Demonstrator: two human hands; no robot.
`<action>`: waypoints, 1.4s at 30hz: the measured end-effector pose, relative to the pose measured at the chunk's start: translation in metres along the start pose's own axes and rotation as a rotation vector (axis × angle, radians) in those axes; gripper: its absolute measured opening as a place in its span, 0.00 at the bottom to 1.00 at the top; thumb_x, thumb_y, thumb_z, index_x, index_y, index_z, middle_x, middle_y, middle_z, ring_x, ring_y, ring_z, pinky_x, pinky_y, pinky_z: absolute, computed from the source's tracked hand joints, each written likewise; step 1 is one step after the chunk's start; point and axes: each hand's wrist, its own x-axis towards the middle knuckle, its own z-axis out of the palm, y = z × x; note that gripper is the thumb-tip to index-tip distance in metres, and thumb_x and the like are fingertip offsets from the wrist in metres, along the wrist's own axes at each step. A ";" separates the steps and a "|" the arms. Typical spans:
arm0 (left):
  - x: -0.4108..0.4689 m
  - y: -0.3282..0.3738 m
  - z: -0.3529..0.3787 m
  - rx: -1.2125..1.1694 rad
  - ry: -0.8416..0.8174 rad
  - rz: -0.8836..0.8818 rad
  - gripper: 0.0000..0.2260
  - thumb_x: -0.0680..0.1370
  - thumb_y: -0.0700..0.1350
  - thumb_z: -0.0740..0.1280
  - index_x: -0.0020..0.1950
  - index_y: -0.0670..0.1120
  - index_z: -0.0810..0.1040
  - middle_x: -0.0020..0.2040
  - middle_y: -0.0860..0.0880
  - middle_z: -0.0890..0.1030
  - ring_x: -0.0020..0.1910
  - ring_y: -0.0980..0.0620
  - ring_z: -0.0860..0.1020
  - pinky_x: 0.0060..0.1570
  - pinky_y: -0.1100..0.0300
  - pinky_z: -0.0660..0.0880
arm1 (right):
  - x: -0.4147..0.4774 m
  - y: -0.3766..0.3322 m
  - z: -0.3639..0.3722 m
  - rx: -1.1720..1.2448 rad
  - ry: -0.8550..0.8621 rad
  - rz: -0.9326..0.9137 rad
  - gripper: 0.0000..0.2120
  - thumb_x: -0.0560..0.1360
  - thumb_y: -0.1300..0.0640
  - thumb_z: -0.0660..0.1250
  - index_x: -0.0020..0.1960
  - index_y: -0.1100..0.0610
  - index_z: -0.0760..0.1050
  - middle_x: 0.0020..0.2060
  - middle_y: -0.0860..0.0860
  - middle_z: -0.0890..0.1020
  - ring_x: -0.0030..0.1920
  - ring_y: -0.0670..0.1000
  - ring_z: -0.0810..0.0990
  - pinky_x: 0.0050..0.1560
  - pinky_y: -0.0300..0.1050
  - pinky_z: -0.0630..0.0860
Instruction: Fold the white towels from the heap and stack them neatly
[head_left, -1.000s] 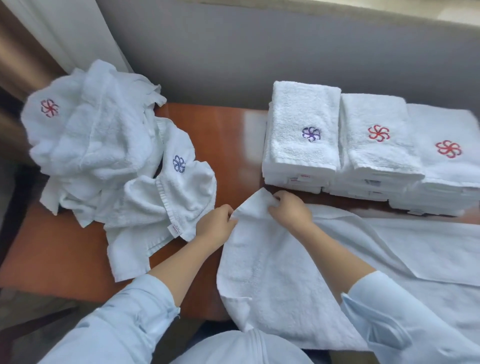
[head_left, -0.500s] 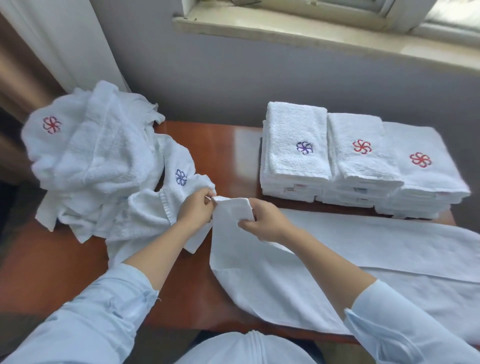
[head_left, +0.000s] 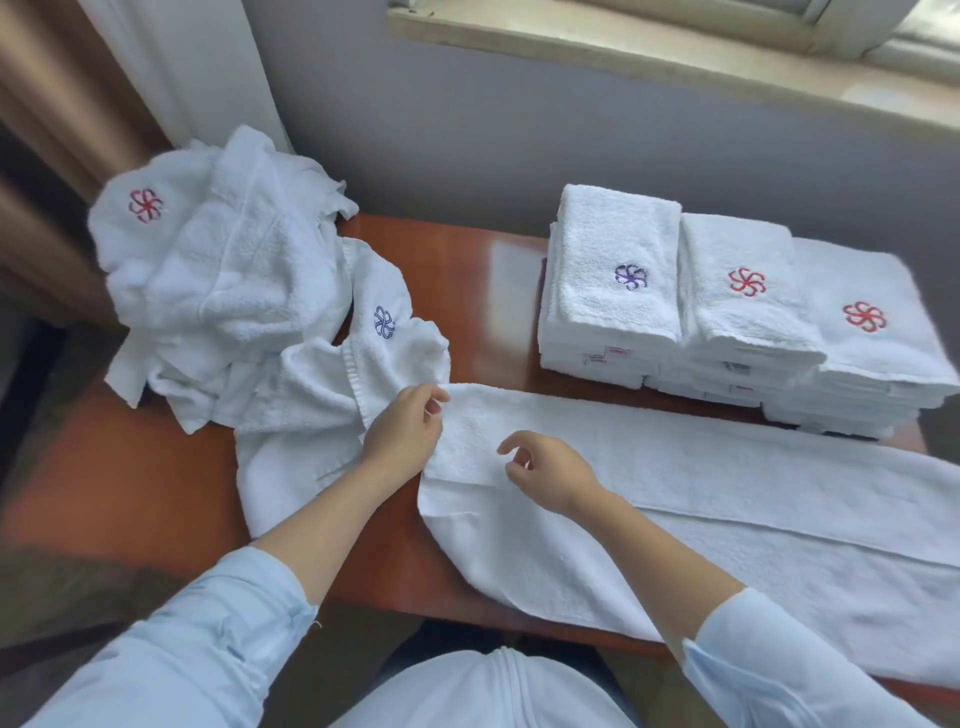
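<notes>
The towel (head_left: 727, 499) lay folded lengthwise on the table (head_left: 467, 270), from the centre to the lower right of the frame. The left hand (head_left: 402, 439) pinched its left corner, just beside the heap (head_left: 228, 280) at upper left. The right hand (head_left: 553, 473) hung over the towel, fingers loosely curled, gripping nothing. Three stacks (head_left: 737, 312) stood at upper right

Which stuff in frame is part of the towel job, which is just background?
Job: left hand pinching long white terry towel spread flat; right hand over it; crumpled heap of white towels; three stacks of folded white towels.
Background: glossy brown wooden table; beige curtain; pale window sill.
</notes>
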 end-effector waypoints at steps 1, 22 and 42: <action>-0.009 -0.001 0.004 0.001 -0.043 0.025 0.11 0.79 0.42 0.62 0.57 0.56 0.76 0.52 0.59 0.75 0.48 0.59 0.75 0.46 0.59 0.72 | -0.005 0.004 0.000 -0.029 0.027 0.009 0.14 0.77 0.56 0.60 0.61 0.47 0.76 0.45 0.41 0.78 0.46 0.44 0.76 0.37 0.39 0.68; -0.166 -0.031 0.017 0.420 -0.227 0.092 0.04 0.82 0.48 0.62 0.48 0.53 0.73 0.49 0.57 0.76 0.45 0.53 0.75 0.42 0.56 0.71 | -0.137 0.046 0.095 -0.355 -0.153 -0.164 0.36 0.74 0.48 0.66 0.79 0.45 0.56 0.80 0.47 0.42 0.79 0.51 0.38 0.78 0.55 0.39; -0.149 -0.012 -0.002 0.483 0.021 -0.058 0.05 0.77 0.48 0.56 0.42 0.52 0.66 0.36 0.54 0.74 0.33 0.55 0.71 0.31 0.58 0.64 | -0.135 0.050 0.040 -0.234 0.376 0.063 0.05 0.75 0.58 0.62 0.42 0.52 0.76 0.41 0.47 0.78 0.39 0.51 0.77 0.34 0.42 0.69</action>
